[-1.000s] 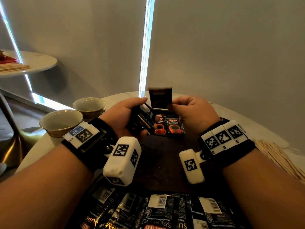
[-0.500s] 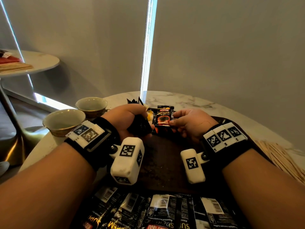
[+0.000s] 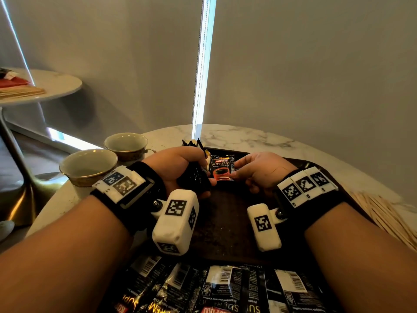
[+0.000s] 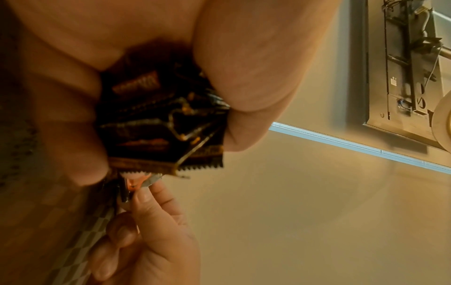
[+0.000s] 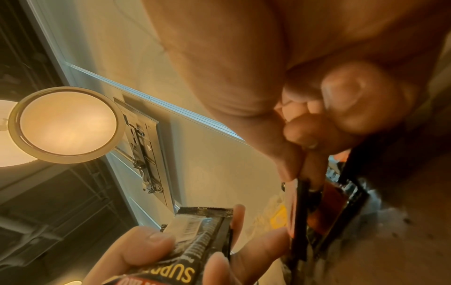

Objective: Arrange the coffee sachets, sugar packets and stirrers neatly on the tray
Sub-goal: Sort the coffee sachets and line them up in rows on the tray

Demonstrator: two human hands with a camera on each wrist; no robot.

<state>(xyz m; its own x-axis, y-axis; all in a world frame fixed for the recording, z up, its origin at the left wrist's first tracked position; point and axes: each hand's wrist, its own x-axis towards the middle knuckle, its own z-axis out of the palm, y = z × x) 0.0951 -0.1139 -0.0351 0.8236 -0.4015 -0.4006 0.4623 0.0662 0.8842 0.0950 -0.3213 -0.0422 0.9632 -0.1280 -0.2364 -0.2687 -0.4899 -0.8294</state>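
Head view shows the worktop [image 3: 248,136], marbled and round, carrying a dark tray [image 3: 225,222]; every place below is given from that tray. Against its near edge lies a row of long black sachets [image 3: 225,288], barcodes up. Off its right side a heap of wooden stirrers [image 3: 388,220] rests on the worktop. Off its left side stand two cups [image 3: 88,166]. No sugar packets can be made out for certain; something yellow shows at the far edge but is too hidden to name.

Over the tray's far left part the left hand [image 3: 178,168] grips a bundle [image 3: 195,177] of black sachets, fingers curled round it, serrated ends sticking up. Left wrist view confirms that closed grip on several packs. Over the far middle the right hand [image 3: 261,172] pinches a small sachet [image 3: 222,169] by its right edge between thumb and fingertip. This sachet is face up, long axis running from the tray's near edge towards its far edge, and seems to rest on or just above the tray floor; which, I cannot tell.

The sachet lies to the left of the right grip, just beside the bundle. The right hand is the nearer and freer one, so setting it down square to the far edge looks like its job.
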